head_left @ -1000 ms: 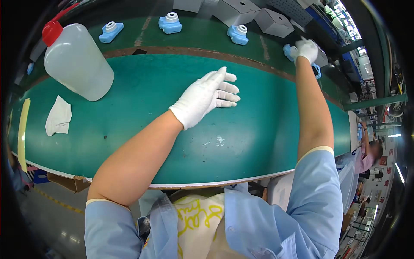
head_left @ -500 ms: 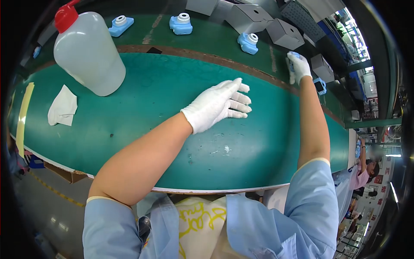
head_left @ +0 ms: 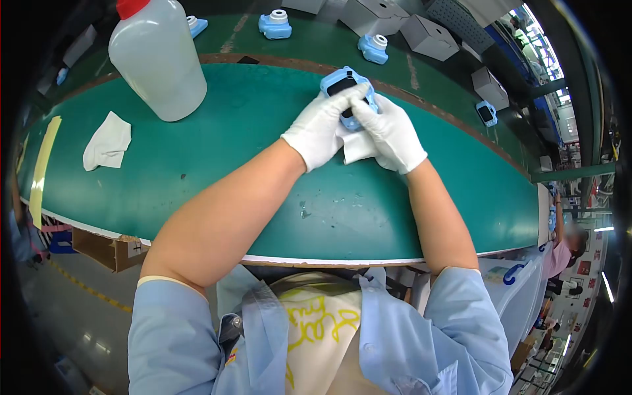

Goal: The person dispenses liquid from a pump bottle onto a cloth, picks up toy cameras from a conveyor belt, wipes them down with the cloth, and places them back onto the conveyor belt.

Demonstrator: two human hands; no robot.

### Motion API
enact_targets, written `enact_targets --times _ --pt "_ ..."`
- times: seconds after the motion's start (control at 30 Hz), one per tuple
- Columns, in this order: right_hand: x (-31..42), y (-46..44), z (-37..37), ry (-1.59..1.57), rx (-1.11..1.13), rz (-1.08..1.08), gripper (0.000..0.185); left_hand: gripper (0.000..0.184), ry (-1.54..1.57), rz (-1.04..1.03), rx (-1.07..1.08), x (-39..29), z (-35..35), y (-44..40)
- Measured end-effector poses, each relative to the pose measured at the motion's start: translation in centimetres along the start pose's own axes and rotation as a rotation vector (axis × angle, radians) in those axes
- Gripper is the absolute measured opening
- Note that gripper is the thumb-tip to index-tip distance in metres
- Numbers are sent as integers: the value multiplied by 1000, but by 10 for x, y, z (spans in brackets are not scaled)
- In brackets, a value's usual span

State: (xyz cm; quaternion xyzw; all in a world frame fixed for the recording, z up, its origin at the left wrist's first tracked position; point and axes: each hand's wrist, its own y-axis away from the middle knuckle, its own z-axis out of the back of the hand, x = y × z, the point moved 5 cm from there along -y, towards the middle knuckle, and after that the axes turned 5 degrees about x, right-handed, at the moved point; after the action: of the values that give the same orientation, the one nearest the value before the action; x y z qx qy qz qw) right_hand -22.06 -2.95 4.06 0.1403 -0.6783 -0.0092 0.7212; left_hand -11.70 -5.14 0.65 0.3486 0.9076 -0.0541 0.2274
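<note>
In front of me, over the green mat, a light-blue toy camera (head_left: 341, 84) is held with its dark screen facing me. My left hand (head_left: 321, 129), in a white glove, is closed on its lower left side, thumb across the screen. Also gloved in white, my right hand (head_left: 394, 135) grips the lower right side, and its thumb meets the left one near the screen. A white cloth (head_left: 358, 146) hangs below the camera between the hands. Which hand holds the cloth is hidden.
A large white bottle (head_left: 158, 62) with a red cap stands at left, near a crumpled white cloth (head_left: 108, 141). Beyond the mat are more blue toy cameras (head_left: 275, 26) and grey boxes (head_left: 429, 37). A person (head_left: 556, 260) sits at far right.
My right hand has come back from the far right with the blue toy camera. My left hand, open before, has closed on it too. A white cloth now shows between them.
</note>
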Motion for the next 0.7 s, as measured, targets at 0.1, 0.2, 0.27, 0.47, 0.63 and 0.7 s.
enact_targets --times 0.1,0.2,0.27,0.47,0.63,0.7 --pt "15 6 1 26 115 59 70 33 40 -103 -39 -4 4 -4" --pt "7 4 50 40 -44 260 61 39 38 -260 -122 -16 1 -2" --pt "13 6 66 -19 -281 476 53 43 -88 -245 -215 -23 -1 1" --pt "48 32 -29 896 -87 1013 31 69 36 -41 -26 0 -9 -2" --pt "53 25 -45 1114 -167 1080 42 50 3132 596 -56 -5 -18 2" --pt "51 23 -28 1091 -240 982 42 50 3095 569 -54 -4 -23 5"
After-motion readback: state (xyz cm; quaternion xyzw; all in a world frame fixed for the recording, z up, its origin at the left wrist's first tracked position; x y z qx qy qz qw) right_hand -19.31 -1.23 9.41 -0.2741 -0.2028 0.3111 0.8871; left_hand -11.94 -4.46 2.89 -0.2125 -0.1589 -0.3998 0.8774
